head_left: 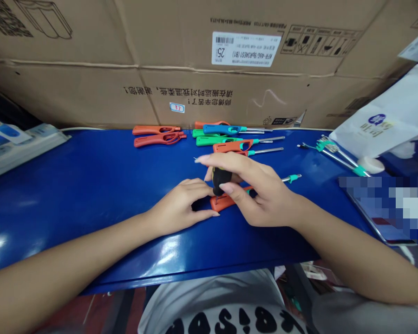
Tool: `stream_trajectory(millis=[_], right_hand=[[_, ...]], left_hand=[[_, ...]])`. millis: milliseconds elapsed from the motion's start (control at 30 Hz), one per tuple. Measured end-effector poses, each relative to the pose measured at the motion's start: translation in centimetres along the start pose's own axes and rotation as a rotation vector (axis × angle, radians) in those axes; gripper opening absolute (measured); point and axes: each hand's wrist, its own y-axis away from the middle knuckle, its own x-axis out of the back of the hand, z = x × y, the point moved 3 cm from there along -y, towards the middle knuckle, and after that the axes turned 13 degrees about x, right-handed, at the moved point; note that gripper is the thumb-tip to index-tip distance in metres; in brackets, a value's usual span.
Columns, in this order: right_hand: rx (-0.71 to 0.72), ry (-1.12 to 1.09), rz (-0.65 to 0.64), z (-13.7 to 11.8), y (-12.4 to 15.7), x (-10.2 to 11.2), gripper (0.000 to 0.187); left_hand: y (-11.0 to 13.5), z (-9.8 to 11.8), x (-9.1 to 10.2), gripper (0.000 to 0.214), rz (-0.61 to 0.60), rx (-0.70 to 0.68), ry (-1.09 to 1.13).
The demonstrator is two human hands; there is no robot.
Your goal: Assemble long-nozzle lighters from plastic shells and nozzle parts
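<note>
An orange long-nosed lighter (223, 202) lies on the blue tabletop (90, 185), its metal nozzle with a green collar (291, 178) pointing right. My right hand (254, 190) is closed round a black-handled screwdriver (217, 180), held upright with its tip on the lighter's handle. My left hand (183, 204) rests on the table at the lighter's left end, thumb and fingers pinching it in place.
Several finished lighters (230, 137) in orange, green and blue lie behind my hands, and orange handle shells (158, 135) to their left. Loose metal nozzles (334, 153) lie at the right by a white bag (386, 116). Cardboard boxes (195, 69) wall the back. A power strip (17, 144) sits far left.
</note>
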Motion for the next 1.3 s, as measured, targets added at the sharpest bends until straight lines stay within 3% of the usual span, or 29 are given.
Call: stream_trajectory(millis=[300, 567, 767, 933, 1033, 1100, 1233, 1300], right_hand=[[0.080, 0.186, 0.108, -0.1, 0.3, -0.4, 0.030], [0.015, 0.253, 0.129, 0.2, 0.3, -0.3, 0.034], [-0.164, 0.123, 0.257, 1.6, 0.4, 0.3, 0.034], [-0.356, 0.070, 0.449, 2.8, 0.0, 3.7, 0.031], [-0.463, 0.006, 0.389, 4.3, 0.7, 6.2, 0.036], [-0.607, -0.061, 0.296, 5.7, 2.1, 7.4, 0.038], [-0.868, -0.104, 0.186, 8.4, 6.1, 8.9, 0.040], [-0.894, -0.096, 0.037, 9.3, 7.7, 9.1, 0.035]], left_hand=[[0.3, 0.2, -0.3, 0.020, 0.025, -0.028, -0.026], [0.2, 0.2, -0.2, 0.022, 0.024, -0.016, -0.029], [0.3, 0.4, 0.5, 0.036, -0.001, 0.030, -0.102], [0.7, 1.1, 1.7, 0.047, -0.087, 0.116, -0.313], [0.9, 1.4, 2.3, 0.049, -0.118, 0.156, -0.482], [0.9, 1.4, 2.5, 0.048, -0.121, 0.174, -0.536], [0.7, 0.8, 1.9, 0.047, -0.084, 0.145, -0.487], [0.5, 0.3, 1.4, 0.048, -0.059, 0.126, -0.443]])
